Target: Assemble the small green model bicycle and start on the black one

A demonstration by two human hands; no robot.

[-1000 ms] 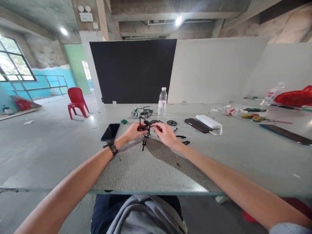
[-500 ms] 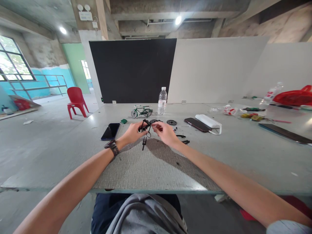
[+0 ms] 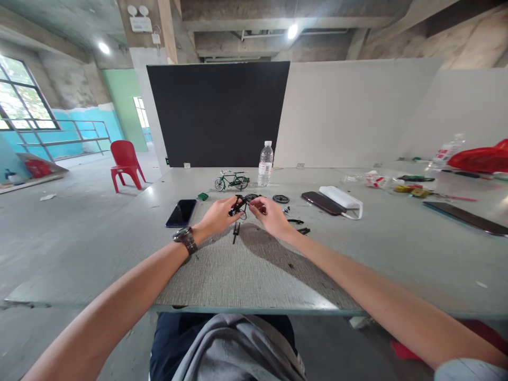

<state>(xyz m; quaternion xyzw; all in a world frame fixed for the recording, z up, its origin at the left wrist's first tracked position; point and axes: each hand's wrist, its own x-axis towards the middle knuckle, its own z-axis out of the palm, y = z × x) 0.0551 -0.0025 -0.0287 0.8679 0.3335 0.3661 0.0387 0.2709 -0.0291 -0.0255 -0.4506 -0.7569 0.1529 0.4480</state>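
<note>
My left hand [image 3: 220,214] is closed around a small black model bicycle frame [image 3: 237,206], held just above the table. Close to the frame's right side, my right hand [image 3: 268,212] has thumb and fingers pinched together; whatever is between them is too small to make out. A black model fork [image 3: 236,233] lies on the table in front of the hands. Behind the fingers a small black wheel [image 3: 251,197] is partly hidden, and another wheel [image 3: 281,199] lies flat to the right. Small black curved parts [image 3: 295,221] rest beside my right wrist.
A green model bicycle [image 3: 232,181] stands at the back, beside a water bottle [image 3: 265,164]. A phone [image 3: 181,212] and a green piece [image 3: 202,196] lie left. On the right are another phone [image 3: 322,203], a white power bank [image 3: 337,197] and a dark tablet-like slab [image 3: 464,217].
Both hands stay at nearly the same place around the frame, which has turned slightly in the left fingers. The view has shifted a little.
</note>
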